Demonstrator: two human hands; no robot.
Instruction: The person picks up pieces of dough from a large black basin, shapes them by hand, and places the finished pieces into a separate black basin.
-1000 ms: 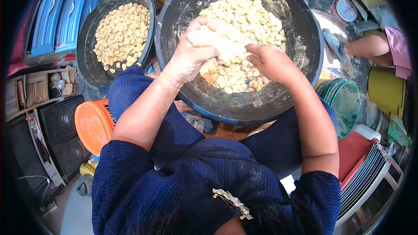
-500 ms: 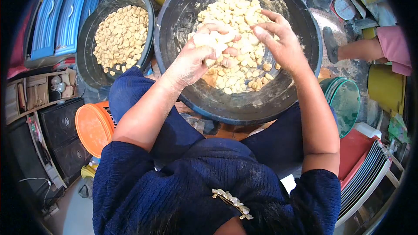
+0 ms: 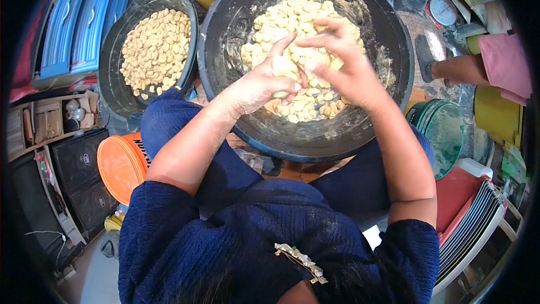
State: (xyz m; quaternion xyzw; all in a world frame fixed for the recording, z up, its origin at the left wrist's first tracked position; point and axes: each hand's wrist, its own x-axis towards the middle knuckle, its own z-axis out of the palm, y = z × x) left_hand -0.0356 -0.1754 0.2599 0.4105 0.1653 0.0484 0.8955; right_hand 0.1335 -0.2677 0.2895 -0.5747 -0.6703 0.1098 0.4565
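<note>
Left hand point(image 3: 264, 81) and right hand point(image 3: 343, 67) together over large black basin point(image 3: 388, 101), fingers pinching one dough lump point(image 3: 281, 66) between them, dough pieces point(image 3: 292, 14) heaped just beneath and beyond, smaller basin point(image 3: 112, 90) of pieces at left.

dark blue knit top point(image 3: 236, 247), short sleeves

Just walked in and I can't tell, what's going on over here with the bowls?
A seated person has both hands over a big black basin of pale dough pieces. The left hand and the right hand meet above the pile, working a bit of dough between the fingers. A smaller black basin beside it holds more pieces.
</note>
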